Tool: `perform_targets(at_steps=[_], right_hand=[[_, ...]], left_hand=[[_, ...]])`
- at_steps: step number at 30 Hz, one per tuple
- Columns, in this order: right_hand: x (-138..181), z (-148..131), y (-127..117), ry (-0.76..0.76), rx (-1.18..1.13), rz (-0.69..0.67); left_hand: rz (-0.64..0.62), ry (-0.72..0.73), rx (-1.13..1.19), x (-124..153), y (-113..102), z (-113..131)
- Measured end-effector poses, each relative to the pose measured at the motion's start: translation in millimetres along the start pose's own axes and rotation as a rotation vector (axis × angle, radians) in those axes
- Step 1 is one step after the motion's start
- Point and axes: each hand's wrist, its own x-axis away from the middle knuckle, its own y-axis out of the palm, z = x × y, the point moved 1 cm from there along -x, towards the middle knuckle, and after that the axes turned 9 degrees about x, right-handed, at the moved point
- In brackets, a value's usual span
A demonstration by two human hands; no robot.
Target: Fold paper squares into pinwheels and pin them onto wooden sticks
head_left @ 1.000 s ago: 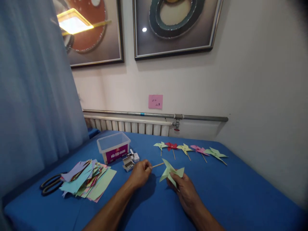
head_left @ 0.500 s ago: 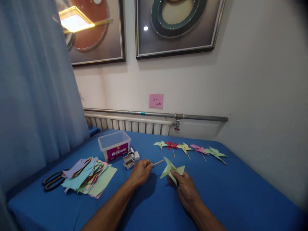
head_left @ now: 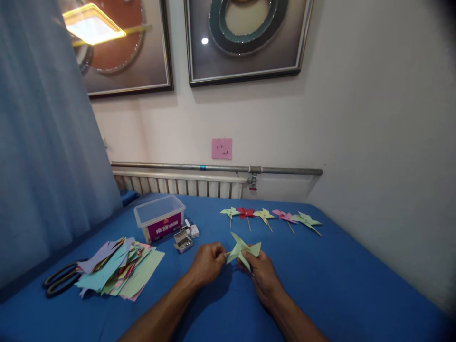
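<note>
My right hand is closed round the middle of a pale green paper pinwheel, held just above the blue tablecloth. My left hand is closed in a pinch on a thin wooden stick whose tip meets the pinwheel's left side; most of the stick is hidden in the fingers. The two hands are almost touching.
Several finished pinwheels lie in a row near the far edge. To the left are a clear plastic tub, a small open metal box, a heap of coloured paper squares and black scissors. A curtain hangs at left.
My left hand has moved right with the stick, closing the gap to the pinwheel; less of the stick shows now. The camera has shifted slightly right.
</note>
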Motion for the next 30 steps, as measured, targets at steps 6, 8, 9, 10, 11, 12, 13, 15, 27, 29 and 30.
perform_targets(at_steps=[6, 8, 9, 10, 11, 12, 13, 15, 27, 29, 30], right_hand=[[-8, 8, 1, -0.020, 0.036, 0.046], [-8, 9, 0, -0.026, 0.045, 0.044], [-8, 9, 0, -0.030, 0.047, 0.040], [-8, 9, 0, -0.032, 0.048, 0.038], [-8, 9, 0, -0.032, 0.048, 0.036], [-8, 9, 0, -0.030, 0.046, 0.038], [-8, 9, 0, -0.025, 0.042, 0.039], [-9, 9, 0, -0.016, 0.032, 0.038], [-12, 13, 0, -0.008, 0.029, 0.058], [-13, 13, 0, -0.002, 0.028, 0.065], [-13, 13, -1, -0.004, 0.029, 0.067]], left_hand=[[-0.004, -0.039, 0.024, 1, 1, 4], [-0.012, -0.043, 0.031, 1, 2, 6], [-0.013, -0.045, 0.032, 2, 2, 6], [-0.013, -0.046, 0.028, 2, 2, 6], [-0.013, -0.047, 0.017, 2, 2, 7], [-0.011, -0.045, 0.003, 2, 2, 7], [-0.007, -0.044, -0.006, 2, 2, 7], [-0.004, -0.044, -0.006, 2, 2, 7], [-0.004, -0.019, 0.019, 3, 3, 6], [-0.002, -0.005, 0.008, 4, 3, 7], [0.003, 0.001, 0.003, 4, 3, 7]])
